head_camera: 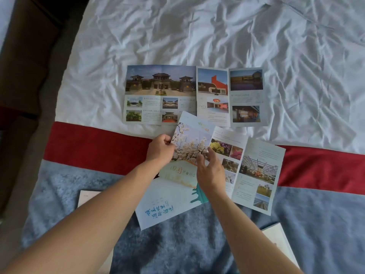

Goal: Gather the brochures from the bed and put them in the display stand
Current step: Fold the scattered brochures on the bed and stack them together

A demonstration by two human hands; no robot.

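Paper brochures lie spread on the bed [256, 36], head view: your left hand [161, 149] pinches the blossom-cover brochure [189, 143] by its left edge, likely to fold it shut, while your right hand [210, 173], fingers relaxed, steadies it. An unfolded temple brochure [195, 93] waits beyond; no display stand shows.

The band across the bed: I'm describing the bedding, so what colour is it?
Red band, clearest in the head view.

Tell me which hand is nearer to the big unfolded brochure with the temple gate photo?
Left. The left hand lies just below the unfolded brochure, pinching the blossom brochure; the right hand lies lower.
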